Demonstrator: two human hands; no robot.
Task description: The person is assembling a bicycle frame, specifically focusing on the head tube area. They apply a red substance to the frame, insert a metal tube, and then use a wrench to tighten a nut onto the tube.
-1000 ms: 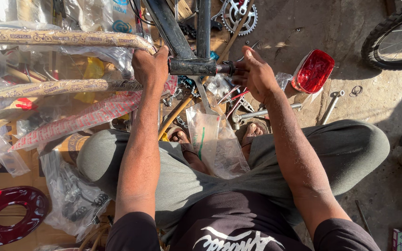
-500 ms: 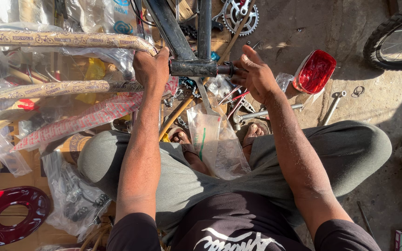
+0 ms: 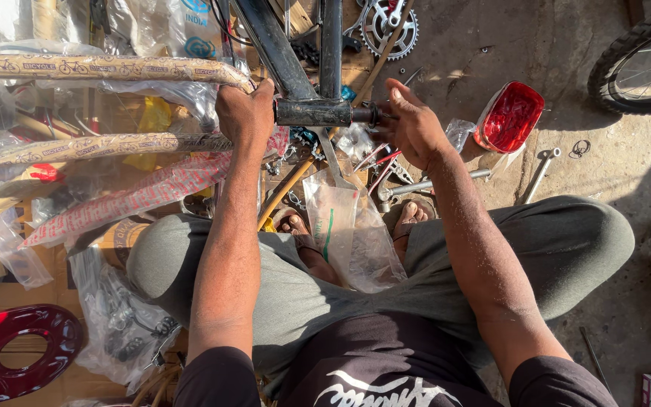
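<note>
The bottom bracket shell [image 3: 314, 112] lies along three-to-nine o'clock; its left end is clasped by the left hand [image 3: 246, 113], its axle end [image 3: 371, 114] pinched by the right hand [image 3: 414, 126].

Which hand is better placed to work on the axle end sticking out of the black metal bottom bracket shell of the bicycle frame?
The right hand: its fingertips already sit at the axle end. The left hand grips the opposite end of the black bottom bracket shell, apparently bracing the frame.
</note>
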